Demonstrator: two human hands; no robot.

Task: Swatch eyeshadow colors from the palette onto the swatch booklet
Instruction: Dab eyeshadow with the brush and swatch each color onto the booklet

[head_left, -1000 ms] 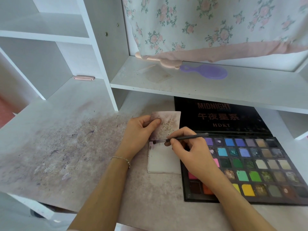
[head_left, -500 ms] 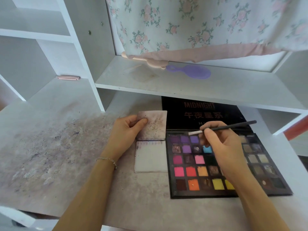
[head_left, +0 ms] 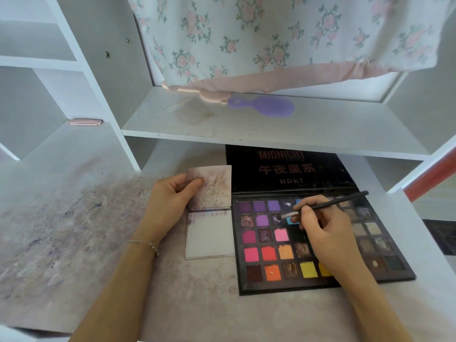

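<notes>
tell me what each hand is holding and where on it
The right hand pinches a thin black brush low on its handle, near the bristles. The left hand holds the stained white swatch booklet by its upper page's left edge.

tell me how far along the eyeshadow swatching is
Early on. Done: only a faint purple band along the top edge of the swatch booklet's lower page; the rest of that page is bare. In hand: the right hand holds the brush, tip on a dark shimmery pan in the palette's second row, while the left hand pins the upper page. Left: most colours.
</notes>
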